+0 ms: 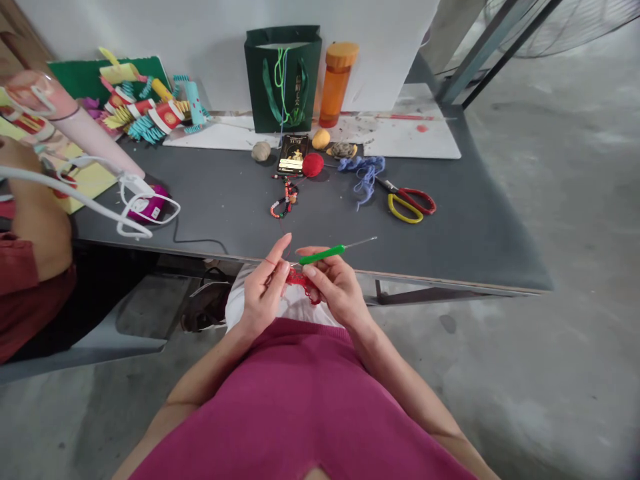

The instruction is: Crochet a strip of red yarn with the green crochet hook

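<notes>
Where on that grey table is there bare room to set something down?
A broad bare patch of the grey table lies between the scissors and the table's right edge. A smaller one lies in front of the blue yarn, between the beaded strap and scissors. The left end is crowded: paper crafts, pink bottle, white cable.

"How was our light?"
"We had soft, moderate light, with a faint shadow on the wall point(377, 47) left of the bag point(260, 87)."
"And our darkest patch?"
"Beneath the table point(475, 220), at left. The phone point(293, 155) glowed."
"Did we get crisp edges?"
"Hardly; we saw the fan point(565, 27) stretched in its corner, the floor point(565, 320) hazy, and the stitches point(301, 280) soft."
</notes>
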{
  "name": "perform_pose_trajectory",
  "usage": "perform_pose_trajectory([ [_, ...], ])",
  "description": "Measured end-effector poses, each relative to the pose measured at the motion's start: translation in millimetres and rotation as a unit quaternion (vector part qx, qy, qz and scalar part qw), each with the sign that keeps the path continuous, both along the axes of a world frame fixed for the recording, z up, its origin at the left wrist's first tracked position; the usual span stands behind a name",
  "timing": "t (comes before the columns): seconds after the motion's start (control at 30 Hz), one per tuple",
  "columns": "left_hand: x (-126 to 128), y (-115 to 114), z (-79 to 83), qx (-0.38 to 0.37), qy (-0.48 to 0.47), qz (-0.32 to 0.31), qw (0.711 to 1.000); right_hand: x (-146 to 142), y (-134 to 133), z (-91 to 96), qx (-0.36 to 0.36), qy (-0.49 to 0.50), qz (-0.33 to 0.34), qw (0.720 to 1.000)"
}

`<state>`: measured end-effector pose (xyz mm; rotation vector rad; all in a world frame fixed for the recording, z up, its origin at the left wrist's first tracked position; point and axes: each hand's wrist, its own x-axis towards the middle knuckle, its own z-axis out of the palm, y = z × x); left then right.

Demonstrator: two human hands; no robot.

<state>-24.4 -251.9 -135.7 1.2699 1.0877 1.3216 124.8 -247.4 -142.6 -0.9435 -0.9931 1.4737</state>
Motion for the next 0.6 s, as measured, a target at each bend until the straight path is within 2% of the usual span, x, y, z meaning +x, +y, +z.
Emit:
perform_pose_trajectory([
  [0.1,-3.7,3.5,-1.5,0.009,-0.036,0.045,0.998,5.2,4.3,0.0,0.023,-0.042,0.054,0.997],
  [0.3,-15.0,12.1,-4.4,0.051,-0.083,0.095,0.991,21.7,6.7,3.1,0.050,-0.075,0.023,0.996],
  [0.47,-18.3,13.7,-2.4,0.054,-0.064,0.170,0.982,39.7,6.4,10.6,0.068,-0.124,0.004,0.990],
  [0.6,-25.6,15.0,-2.9,0.075,-0.046,0.205,0.975,54.4,5.5,13.5,0.067,-0.150,-0.015,0.986],
])
